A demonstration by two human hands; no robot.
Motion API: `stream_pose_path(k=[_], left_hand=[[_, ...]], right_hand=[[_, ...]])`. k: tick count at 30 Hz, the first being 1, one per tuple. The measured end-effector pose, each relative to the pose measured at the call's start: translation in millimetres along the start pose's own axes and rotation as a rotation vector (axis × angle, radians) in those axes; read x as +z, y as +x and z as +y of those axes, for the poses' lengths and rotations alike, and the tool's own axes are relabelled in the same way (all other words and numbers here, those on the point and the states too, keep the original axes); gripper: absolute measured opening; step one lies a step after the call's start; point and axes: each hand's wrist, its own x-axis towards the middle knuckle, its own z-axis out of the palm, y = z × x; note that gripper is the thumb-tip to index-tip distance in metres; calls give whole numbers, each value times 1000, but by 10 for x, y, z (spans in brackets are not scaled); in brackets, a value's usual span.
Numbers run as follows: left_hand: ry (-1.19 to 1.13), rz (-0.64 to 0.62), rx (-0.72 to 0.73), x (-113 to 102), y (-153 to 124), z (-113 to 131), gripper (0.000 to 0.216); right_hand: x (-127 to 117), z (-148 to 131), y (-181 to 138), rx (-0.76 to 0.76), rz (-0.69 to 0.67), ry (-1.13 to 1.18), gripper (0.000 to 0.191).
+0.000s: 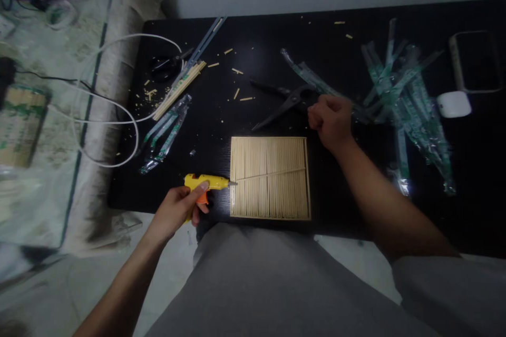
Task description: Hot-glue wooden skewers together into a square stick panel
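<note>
My left hand (177, 209) is closed round a yellow glue gun (205, 183) with an orange trigger; its nozzle touches the left edge of a square panel of glued wooden sticks (269, 177) lying on the black table (237, 126). One stick runs slightly slanted across the panel's middle. My right hand (330, 118) rests in a loose fist just above the panel's upper right corner, beside black pliers (282, 102). Whether anything is in that fist is hidden.
Loose sticks (179, 89) and scissors (168, 63) lie at the back left, with a white cable (118, 110) trailing off the table. Several clear green wrappers (411, 100) are scattered right. A phone (474, 60) and a white box (454, 103) sit far right. Stick offcuts dot the table.
</note>
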Motion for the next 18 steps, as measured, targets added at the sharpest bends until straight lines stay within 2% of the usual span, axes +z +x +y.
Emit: stream_pose_path(k=[7, 18], left_hand=[[18, 18, 33, -89, 229, 224, 57], [-6, 70, 107, -91, 499, 520, 55]], right_hand=[[-20, 22, -3, -14, -9, -10, 61], [-15, 9, -12, -12, -11, -38, 61]])
